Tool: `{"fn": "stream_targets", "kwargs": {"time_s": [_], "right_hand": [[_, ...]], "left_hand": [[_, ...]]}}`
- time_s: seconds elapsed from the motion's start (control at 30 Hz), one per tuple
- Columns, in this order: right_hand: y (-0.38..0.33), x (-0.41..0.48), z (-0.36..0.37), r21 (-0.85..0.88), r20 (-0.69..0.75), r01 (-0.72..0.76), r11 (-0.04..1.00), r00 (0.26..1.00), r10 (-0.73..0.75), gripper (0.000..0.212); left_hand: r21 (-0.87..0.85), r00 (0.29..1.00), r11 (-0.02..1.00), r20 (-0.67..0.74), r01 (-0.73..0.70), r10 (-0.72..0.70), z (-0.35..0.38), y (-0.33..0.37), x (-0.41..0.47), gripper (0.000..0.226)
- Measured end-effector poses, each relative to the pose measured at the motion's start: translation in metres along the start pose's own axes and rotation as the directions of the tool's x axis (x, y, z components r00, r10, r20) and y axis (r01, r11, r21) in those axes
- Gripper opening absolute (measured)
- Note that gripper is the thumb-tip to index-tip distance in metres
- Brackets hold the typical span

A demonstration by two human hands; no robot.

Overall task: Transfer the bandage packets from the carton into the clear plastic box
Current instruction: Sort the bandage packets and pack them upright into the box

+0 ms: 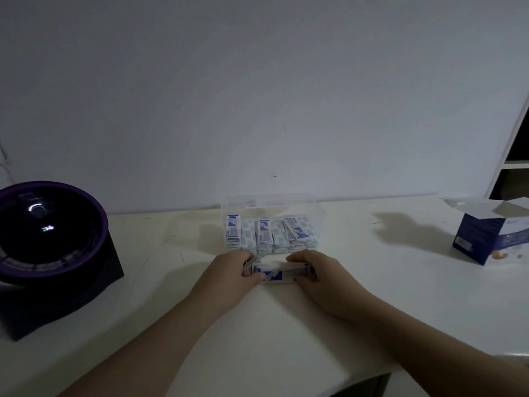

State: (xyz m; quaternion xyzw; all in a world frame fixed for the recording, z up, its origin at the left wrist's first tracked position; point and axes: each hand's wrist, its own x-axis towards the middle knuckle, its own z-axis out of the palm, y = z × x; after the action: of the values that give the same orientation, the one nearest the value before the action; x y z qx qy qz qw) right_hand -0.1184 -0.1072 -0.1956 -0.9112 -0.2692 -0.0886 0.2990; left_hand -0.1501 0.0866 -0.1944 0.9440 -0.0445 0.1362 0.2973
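Note:
The clear plastic box stands at the table's middle with its lid up, and several white-and-blue bandage packets stand in rows inside it. Just in front of the box, my left hand and my right hand grip the two ends of a small stack of bandage packets held lengthwise between them, low over the table. The blue and white carton stands far right with its top flaps open; its inside is hidden.
A round black and purple device on a dark base sits at the left of the white table. A white shelf unit stands at the right edge, behind the carton. The wall runs close behind the box.

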Motion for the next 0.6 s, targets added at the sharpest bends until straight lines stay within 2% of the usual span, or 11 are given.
{"fn": "stream_targets", "kwargs": {"time_s": [0.03,0.2,0.4,0.5,0.6], "right_hand": [[-0.001,-0.001,0.003,0.016,-0.004,0.007,1.0,1.0,-0.007,0.038],[-0.007,-0.002,0.013,0.065,-0.048,0.052,0.997,0.998,-0.049,0.037],[-0.008,0.0,0.025,-0.04,-0.026,0.081,0.996,0.996,-0.082,0.04],[-0.006,0.0,0.024,-0.074,-0.031,0.069,0.995,0.997,-0.072,0.042],[-0.006,0.001,0.026,-0.073,-0.017,0.088,0.993,0.996,-0.089,0.043]], "left_hand": [[0.019,1.0,1.0,0.001,-0.018,0.018,0.0,0.0,0.0,0.024],[0.049,0.996,0.995,0.02,-0.085,0.084,0.0,-0.002,0.003,0.013],[-0.018,0.998,0.999,0.037,-0.045,0.046,0.001,-0.001,0.004,0.013],[-0.039,0.998,0.999,0.059,0.013,-0.01,-0.004,-0.007,0.007,0.019],[0.027,0.995,1.0,0.096,-0.003,0.0,-0.004,-0.008,0.007,0.031]]}}
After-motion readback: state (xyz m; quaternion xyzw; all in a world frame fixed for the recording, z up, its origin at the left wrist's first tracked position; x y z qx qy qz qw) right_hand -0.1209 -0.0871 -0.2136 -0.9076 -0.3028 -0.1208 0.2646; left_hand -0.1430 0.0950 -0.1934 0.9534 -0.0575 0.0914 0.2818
